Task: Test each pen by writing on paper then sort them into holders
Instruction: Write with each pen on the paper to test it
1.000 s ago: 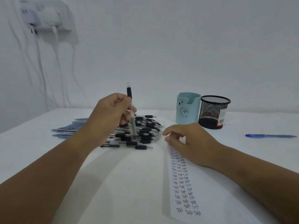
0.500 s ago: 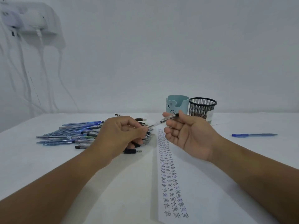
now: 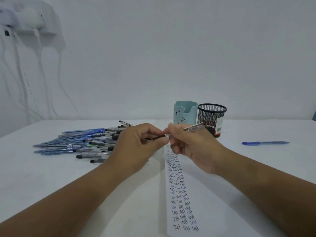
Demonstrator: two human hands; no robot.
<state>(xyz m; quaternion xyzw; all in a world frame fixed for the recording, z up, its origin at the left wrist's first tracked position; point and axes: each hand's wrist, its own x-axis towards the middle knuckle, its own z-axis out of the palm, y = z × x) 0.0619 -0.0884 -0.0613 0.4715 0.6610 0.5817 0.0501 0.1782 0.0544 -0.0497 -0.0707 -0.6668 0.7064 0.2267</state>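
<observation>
Both hands meet above the top of the paper [image 3: 181, 194], the left hand [image 3: 136, 147] and right hand [image 3: 191, 147] each pinching the same clear pen [image 3: 191, 128] held off the bench [image 3: 51, 182]. A pile of pens [image 3: 82, 142] lies to the left. The blue holder [image 3: 185, 112] and mesh holder [image 3: 212, 117] stand just behind the hands.
</observation>
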